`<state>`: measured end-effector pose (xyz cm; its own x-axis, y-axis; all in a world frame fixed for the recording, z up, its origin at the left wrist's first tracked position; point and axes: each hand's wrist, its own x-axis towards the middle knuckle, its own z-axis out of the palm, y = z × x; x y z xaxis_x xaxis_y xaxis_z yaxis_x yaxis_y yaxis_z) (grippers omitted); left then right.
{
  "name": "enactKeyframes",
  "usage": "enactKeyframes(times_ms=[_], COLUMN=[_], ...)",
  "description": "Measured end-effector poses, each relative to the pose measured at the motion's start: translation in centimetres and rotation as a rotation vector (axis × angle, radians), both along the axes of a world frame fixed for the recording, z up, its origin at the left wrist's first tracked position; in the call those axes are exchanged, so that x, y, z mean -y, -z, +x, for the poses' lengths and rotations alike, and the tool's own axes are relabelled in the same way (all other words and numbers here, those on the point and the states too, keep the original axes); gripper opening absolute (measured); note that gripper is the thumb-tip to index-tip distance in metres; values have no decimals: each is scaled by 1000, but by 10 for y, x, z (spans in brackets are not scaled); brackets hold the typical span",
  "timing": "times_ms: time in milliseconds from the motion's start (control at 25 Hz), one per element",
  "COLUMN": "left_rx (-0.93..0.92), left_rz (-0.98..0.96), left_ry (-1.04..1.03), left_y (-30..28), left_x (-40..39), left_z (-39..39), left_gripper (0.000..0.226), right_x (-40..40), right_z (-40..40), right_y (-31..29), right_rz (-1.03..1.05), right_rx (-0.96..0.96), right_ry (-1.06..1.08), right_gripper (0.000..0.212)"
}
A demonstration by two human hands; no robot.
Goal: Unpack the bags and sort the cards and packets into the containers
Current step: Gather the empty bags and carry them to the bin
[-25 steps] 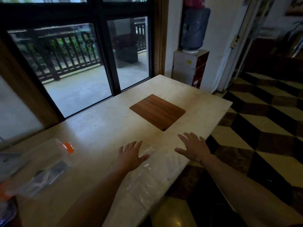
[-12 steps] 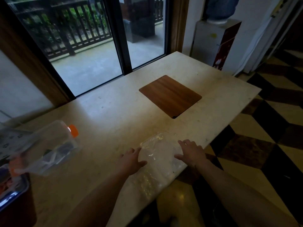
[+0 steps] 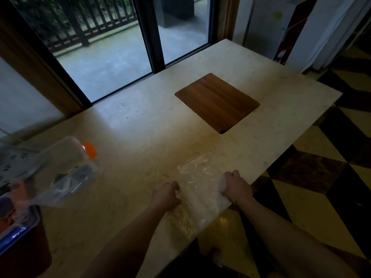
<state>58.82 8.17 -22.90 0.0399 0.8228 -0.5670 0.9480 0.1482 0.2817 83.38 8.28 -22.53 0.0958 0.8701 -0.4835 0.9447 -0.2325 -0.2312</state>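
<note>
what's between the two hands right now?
In the head view, the clear plastic bag lies flat on the table between the left hand and right hand; each hand grips one side edge of it. Nothing else lies there.

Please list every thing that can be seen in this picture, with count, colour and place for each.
clear plastic bag: 1, transparent, near table edge, between the hands
table: 1, cream stone
wooden panel: 1, brown, set in the table, far side
clear container: 1, transparent, orange clip, table's left
tray: 1, blue rim, bottom left
left hand: 1, grips bag's left edge
right hand: 1, grips bag's right edge
</note>
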Motion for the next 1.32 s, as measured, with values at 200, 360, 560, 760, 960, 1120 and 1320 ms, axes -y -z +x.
enactKeyframes(times_ms=[200,360,560,760,960,1120,1320], left_rx=[113,213,350,496,592,558,530], left_rz=[-94,-134,-98,-24,52,48,47], left_ry=[-63,-87,-120,-39,173,328,428], left_y=[7,7,-7,-22,-40,-47,-65], left_x=[-5,-19,-39,-65,-73,-67,-36], left_z=[1,-2,4,28,84,131,199], left_gripper=[31,15,23,29,32,27,15], right_x=[-5,-11,-12,0,35,81,143], right_z=[1,6,17,45,87,122,165], right_y=[2,-1,-18,-45,-74,-101,-118], right_rz=[-29,-42,107,226,283,279,252], right_rx=[-74,-188,-260,-195,-117,-32,78], right_ry=[102,216,317,404,591,632,700], right_gripper=[45,30,15,15,11,14,14])
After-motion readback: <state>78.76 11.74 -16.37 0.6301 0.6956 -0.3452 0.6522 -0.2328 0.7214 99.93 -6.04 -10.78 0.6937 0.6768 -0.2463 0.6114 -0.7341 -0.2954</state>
